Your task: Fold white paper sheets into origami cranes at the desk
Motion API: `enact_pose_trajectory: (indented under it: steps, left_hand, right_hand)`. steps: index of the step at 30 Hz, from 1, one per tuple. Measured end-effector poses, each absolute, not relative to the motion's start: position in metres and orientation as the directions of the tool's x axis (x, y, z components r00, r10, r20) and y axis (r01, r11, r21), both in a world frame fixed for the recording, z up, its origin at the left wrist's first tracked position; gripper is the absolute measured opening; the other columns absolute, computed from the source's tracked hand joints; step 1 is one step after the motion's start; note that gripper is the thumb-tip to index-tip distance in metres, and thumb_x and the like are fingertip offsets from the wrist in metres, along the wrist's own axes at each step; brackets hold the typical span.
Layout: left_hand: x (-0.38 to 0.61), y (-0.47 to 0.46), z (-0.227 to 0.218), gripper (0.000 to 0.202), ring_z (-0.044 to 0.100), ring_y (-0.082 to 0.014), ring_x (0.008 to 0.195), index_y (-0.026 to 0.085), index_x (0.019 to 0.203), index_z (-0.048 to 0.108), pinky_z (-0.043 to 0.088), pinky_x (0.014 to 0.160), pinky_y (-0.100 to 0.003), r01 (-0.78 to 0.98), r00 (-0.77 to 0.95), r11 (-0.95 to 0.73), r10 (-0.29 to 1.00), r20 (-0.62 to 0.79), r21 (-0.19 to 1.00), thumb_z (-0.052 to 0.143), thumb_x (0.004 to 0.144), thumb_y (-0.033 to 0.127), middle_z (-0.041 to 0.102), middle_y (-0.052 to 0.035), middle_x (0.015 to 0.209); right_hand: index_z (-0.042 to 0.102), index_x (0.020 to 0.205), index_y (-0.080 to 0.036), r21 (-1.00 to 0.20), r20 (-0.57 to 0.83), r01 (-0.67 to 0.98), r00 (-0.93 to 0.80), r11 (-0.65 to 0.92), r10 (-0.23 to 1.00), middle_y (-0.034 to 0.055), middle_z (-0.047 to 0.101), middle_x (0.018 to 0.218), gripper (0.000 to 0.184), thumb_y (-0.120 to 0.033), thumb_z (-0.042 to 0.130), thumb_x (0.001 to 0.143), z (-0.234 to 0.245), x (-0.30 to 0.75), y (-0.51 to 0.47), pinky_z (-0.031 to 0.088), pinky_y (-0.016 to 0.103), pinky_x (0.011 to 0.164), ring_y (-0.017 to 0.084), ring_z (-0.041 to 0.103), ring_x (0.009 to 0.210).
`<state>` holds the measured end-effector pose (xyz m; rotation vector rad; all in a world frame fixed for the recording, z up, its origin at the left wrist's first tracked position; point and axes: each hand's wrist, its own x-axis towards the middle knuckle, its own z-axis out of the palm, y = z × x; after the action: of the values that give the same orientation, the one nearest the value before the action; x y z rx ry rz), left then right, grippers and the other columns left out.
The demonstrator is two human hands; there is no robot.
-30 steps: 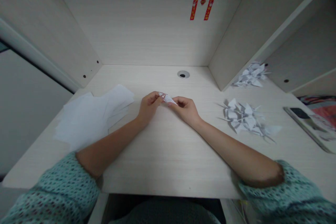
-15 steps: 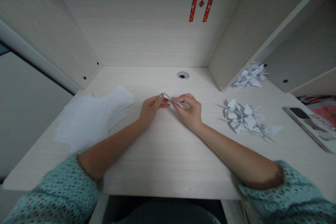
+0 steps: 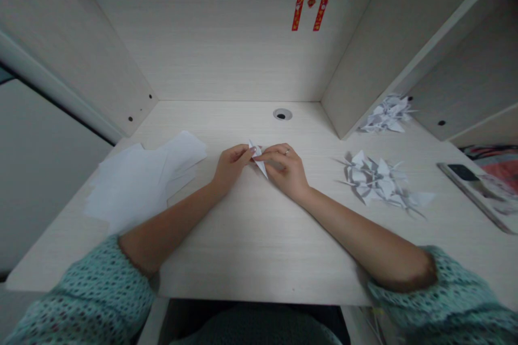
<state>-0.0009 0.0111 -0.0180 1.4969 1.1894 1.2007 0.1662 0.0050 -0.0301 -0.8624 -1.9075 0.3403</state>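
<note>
A small folded piece of white paper (image 3: 259,157) with pointed ends sits between my two hands, just above the desk. My left hand (image 3: 231,166) pinches its upper left side with the fingertips. My right hand (image 3: 284,168) lies over its right side, fingers reaching across it and partly hiding the fold. The hands nearly touch each other. Both forearms rest on the pale wood-grain desk (image 3: 259,259).
A loose stack of white paper sheets (image 3: 141,180) lies to the left. Piles of folded paper cranes (image 3: 374,180) (image 3: 387,116) lie to the right. A phone (image 3: 463,172) rests on a magazine at the right edge. Wooden panels enclose the back and sides.
The paper has gone from a thin flat strip to a shape with a point sticking out downward. My right hand has shifted left and now lies over it.
</note>
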Motion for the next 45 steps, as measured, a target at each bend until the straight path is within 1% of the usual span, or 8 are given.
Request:
enact_pose_trajectory:
  steps: [5, 14, 19, 25, 34, 37, 40, 45]
  left_hand:
    - [-0.0004, 0.0117, -0.018, 0.032, 0.057, -0.0126, 0.066, 0.017, 0.075, 0.071, 0.042, 0.061, -0.024, 0.152, 0.1, -0.168, 0.983, 0.154, 0.974, 0.064, 0.076, 0.048, 0.07, -0.0021, 0.076]
    - [-0.0002, 0.0099, -0.0181, 0.028, 0.059, -0.0131, 0.069, 0.018, 0.076, 0.071, 0.044, 0.066, -0.024, 0.135, 0.124, -0.193, 0.976, 0.177, 0.972, 0.062, 0.078, 0.045, 0.069, -0.0015, 0.075]
    - [-0.0016, 0.0115, -0.0206, 0.03, 0.052, -0.0115, 0.06, 0.017, 0.074, 0.069, 0.039, 0.058, -0.023, 0.18, 0.111, -0.197, 0.977, 0.18, 0.964, 0.063, 0.077, 0.047, 0.061, 0.001, 0.063]
    - [-0.0021, 0.0123, -0.0196, 0.031, 0.051, -0.0114, 0.059, 0.017, 0.073, 0.068, 0.039, 0.057, -0.023, 0.199, 0.136, -0.209, 0.973, 0.184, 0.957, 0.061, 0.078, 0.047, 0.059, 0.0009, 0.061]
    - [-0.0025, 0.0143, -0.0251, 0.031, 0.058, -0.0129, 0.064, 0.017, 0.081, 0.072, 0.044, 0.061, -0.023, 0.167, 0.156, -0.179, 0.976, 0.153, 0.97, 0.061, 0.078, 0.047, 0.067, -0.002, 0.071]
    - [-0.0016, 0.0129, -0.024, 0.031, 0.059, -0.0134, 0.066, 0.018, 0.081, 0.073, 0.045, 0.063, -0.024, 0.151, 0.159, -0.17, 0.976, 0.146, 0.974, 0.062, 0.077, 0.046, 0.069, -0.0027, 0.075]
    - [0.0, 0.0105, -0.021, 0.029, 0.058, -0.0126, 0.064, 0.018, 0.081, 0.074, 0.044, 0.061, -0.023, 0.149, 0.142, -0.169, 0.979, 0.148, 0.974, 0.063, 0.076, 0.045, 0.069, -0.0018, 0.072]
    - [0.0004, 0.0097, -0.0196, 0.027, 0.056, -0.0118, 0.061, 0.018, 0.08, 0.074, 0.043, 0.06, -0.023, 0.184, 0.125, -0.186, 0.978, 0.165, 0.965, 0.064, 0.076, 0.043, 0.068, -0.0006, 0.068]
  right_hand:
    - [0.071, 0.092, -0.026, -0.663, 0.605, 0.353, -0.266, 0.66, 0.75, 0.0029, 0.068, 0.089, 0.026, -0.008, 0.055, 0.081, -0.0305, 0.1664, 0.0065, 0.048, 0.035, 0.085, 0.018, 0.061, 0.089]
    - [0.074, 0.09, -0.027, -0.696, 0.58, 0.338, -0.254, 0.633, 0.774, 0.0032, 0.067, 0.087, 0.02, -0.015, 0.06, 0.082, -0.0289, 0.167, 0.0054, 0.049, 0.034, 0.081, 0.018, 0.062, 0.086]
    - [0.075, 0.087, -0.027, -0.725, 0.555, 0.333, -0.236, 0.603, 0.798, 0.0034, 0.067, 0.085, 0.016, -0.019, 0.062, 0.082, -0.0306, 0.1659, 0.0065, 0.048, 0.034, 0.08, 0.018, 0.062, 0.084]
    - [0.074, 0.088, -0.026, -0.734, 0.556, 0.295, -0.255, 0.612, 0.791, 0.0035, 0.069, 0.085, 0.017, -0.017, 0.061, 0.083, -0.0294, 0.1658, 0.0069, 0.049, 0.034, 0.08, 0.018, 0.063, 0.085]
    - [0.074, 0.087, -0.027, -0.733, 0.557, 0.278, -0.278, 0.621, 0.782, 0.0037, 0.065, 0.089, 0.014, -0.019, 0.064, 0.081, -0.0305, 0.167, 0.0081, 0.049, 0.033, 0.08, 0.018, 0.061, 0.089]
    - [0.074, 0.084, -0.026, -0.743, 0.542, 0.276, -0.285, 0.609, 0.79, 0.0034, 0.061, 0.085, 0.014, -0.017, 0.064, 0.08, -0.0303, 0.1665, 0.0083, 0.048, 0.029, 0.072, 0.016, 0.059, 0.082]
    - [0.074, 0.082, -0.025, -0.776, 0.509, 0.26, -0.277, 0.574, 0.815, 0.0022, 0.059, 0.08, 0.014, -0.016, 0.064, 0.079, -0.0307, 0.1655, 0.0092, 0.045, 0.027, 0.064, 0.014, 0.056, 0.074]
    - [0.074, 0.08, -0.024, -0.825, 0.473, 0.205, -0.258, 0.526, 0.843, 0.0021, 0.062, 0.08, 0.013, -0.015, 0.064, 0.077, -0.0328, 0.164, 0.011, 0.045, 0.027, 0.065, 0.014, 0.058, 0.075]
